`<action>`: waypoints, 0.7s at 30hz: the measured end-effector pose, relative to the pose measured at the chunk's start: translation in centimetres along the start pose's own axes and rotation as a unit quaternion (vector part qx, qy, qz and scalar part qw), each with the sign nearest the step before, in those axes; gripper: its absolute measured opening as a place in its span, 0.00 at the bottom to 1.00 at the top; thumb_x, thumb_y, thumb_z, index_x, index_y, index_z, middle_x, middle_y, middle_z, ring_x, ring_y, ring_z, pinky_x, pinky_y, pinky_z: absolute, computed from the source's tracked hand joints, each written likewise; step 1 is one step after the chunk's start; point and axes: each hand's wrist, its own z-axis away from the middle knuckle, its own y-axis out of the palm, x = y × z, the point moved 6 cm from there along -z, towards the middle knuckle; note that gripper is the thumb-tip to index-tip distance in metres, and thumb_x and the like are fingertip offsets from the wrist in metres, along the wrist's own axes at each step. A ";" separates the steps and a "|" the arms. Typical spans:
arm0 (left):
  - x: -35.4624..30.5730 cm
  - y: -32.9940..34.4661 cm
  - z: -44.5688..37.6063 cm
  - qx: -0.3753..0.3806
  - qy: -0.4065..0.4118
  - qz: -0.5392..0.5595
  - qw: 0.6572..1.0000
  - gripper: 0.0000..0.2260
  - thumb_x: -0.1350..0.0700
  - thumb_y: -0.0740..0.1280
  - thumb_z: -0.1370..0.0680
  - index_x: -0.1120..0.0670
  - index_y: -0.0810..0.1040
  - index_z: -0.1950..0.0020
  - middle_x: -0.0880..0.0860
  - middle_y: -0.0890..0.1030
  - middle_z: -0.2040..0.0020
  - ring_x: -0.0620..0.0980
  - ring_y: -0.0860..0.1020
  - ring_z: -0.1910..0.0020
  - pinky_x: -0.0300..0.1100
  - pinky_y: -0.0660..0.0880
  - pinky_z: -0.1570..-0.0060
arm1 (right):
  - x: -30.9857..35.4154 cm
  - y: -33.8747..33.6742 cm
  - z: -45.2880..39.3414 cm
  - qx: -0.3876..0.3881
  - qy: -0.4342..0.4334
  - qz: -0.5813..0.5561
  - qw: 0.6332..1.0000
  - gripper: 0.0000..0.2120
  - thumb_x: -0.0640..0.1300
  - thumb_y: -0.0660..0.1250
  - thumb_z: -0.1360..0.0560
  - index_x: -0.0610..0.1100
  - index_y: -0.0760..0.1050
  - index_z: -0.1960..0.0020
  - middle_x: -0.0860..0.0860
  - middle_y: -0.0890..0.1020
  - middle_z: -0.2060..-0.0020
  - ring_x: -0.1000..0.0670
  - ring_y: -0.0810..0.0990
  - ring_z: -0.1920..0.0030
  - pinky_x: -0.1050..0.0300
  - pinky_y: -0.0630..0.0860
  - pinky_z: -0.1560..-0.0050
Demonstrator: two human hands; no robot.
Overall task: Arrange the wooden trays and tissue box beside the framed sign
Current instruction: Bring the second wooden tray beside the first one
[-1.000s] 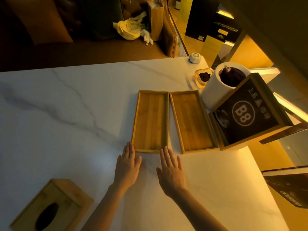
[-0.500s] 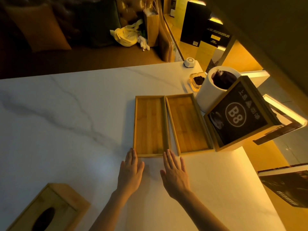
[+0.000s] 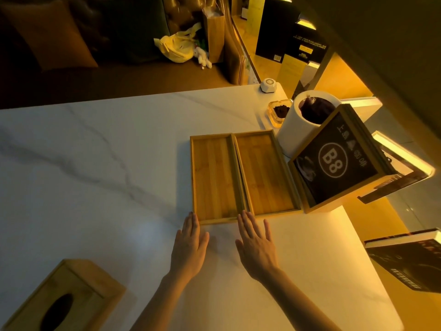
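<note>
Two empty wooden trays lie side by side on the white marble table point(image 3: 95, 187). The left tray point(image 3: 214, 177) touches the right tray point(image 3: 265, 173) along their long edges. The right tray sits against the framed sign point(image 3: 334, 161), a black board marked B8 in a wooden frame. My left hand point(image 3: 189, 247) lies flat with fingertips at the left tray's near left corner. My right hand point(image 3: 256, 247) lies flat with fingertips at that tray's near right corner. A wooden tissue box point(image 3: 59, 299) with an oval slot stands at the near left.
Behind the sign stands a white cylindrical bin point(image 3: 303, 123) with a dark liner. A glass ashtray point(image 3: 279, 112) and a small white device point(image 3: 268, 86) sit near the far right corner. The table's right edge drops off just past the sign; a book point(image 3: 410, 259) lies lower right.
The left tray has slid rightward until it touches the right tray, closing the gap between them. Both hands followed it forward, fingertips at its near edge.
</note>
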 end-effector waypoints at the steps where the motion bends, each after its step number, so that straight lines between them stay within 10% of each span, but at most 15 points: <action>1: -0.1 0.1 0.0 0.000 0.004 0.002 1.000 0.27 0.46 0.50 0.22 0.55 0.46 0.27 0.56 0.54 0.24 0.55 0.59 0.27 0.50 0.62 0.31 | -0.2 0.0 -0.1 0.006 -0.002 0.001 1.000 0.29 0.56 0.61 0.32 0.45 0.67 0.34 0.49 0.67 0.34 0.47 0.67 0.34 0.48 0.41 0.31; 8: -0.5 0.7 0.2 0.006 0.010 0.004 1.000 0.28 0.44 0.48 0.23 0.55 0.45 0.27 0.55 0.52 0.24 0.53 0.55 0.26 0.49 0.55 0.28 | -0.8 0.1 -0.1 0.040 -0.009 -0.008 0.999 0.30 0.56 0.61 0.32 0.45 0.68 0.33 0.48 0.68 0.33 0.45 0.67 0.33 0.48 0.41 0.31; 14: -0.7 0.7 0.1 0.009 0.009 0.007 1.000 0.27 0.47 0.51 0.22 0.55 0.44 0.27 0.55 0.51 0.24 0.53 0.55 0.26 0.50 0.57 0.28 | -0.8 -0.4 0.2 0.071 -0.028 -0.054 0.996 0.29 0.53 0.49 0.20 0.48 0.37 0.27 0.52 0.34 0.31 0.45 0.30 0.29 0.55 0.17 0.42; 21: -0.6 0.6 0.1 0.016 0.010 -0.014 1.000 0.28 0.46 0.51 0.22 0.56 0.45 0.27 0.56 0.52 0.24 0.55 0.58 0.27 0.49 0.61 0.31 | -0.7 -0.9 0.3 0.108 -0.020 -0.067 0.992 0.29 0.53 0.48 0.20 0.48 0.36 0.26 0.51 0.33 0.31 0.47 0.30 0.29 0.49 0.32 0.30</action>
